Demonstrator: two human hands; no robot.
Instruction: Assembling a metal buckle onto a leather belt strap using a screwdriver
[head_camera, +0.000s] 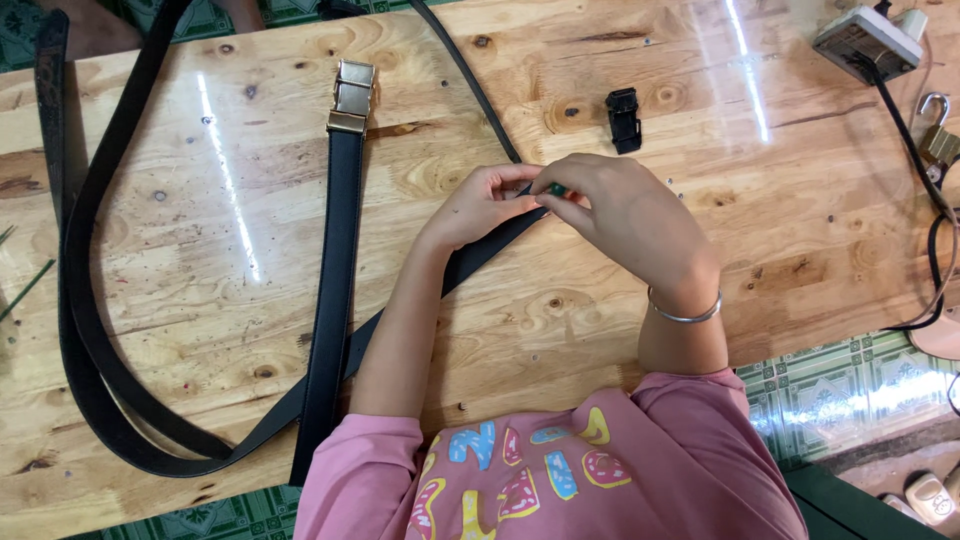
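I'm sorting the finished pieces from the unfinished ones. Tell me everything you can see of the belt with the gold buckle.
The belt with the gold buckle is a smooth black strap, leather by its look, lying flat and nearly straight on the wooden table. Its shiny rectangular gold buckle sits at the far end; the near end reaches the table's front edge beside the person's left arm. Low down it crosses another black strap. Neither hand touches it.

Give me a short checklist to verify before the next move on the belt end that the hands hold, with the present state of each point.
1. Left hand grips the belt end: ok.
2. Right hand holds the small green tool at the belt end: ok.
3. Tool tip seated on the belt: cannot tell, fingers hide it.
4. Black clip lies free on the table, near the hands: ok.
5. Strap runs flat, untwisted: cannot tell, the left arm covers part.
6. Belt with gold buckle lies apart from the hands: ok.
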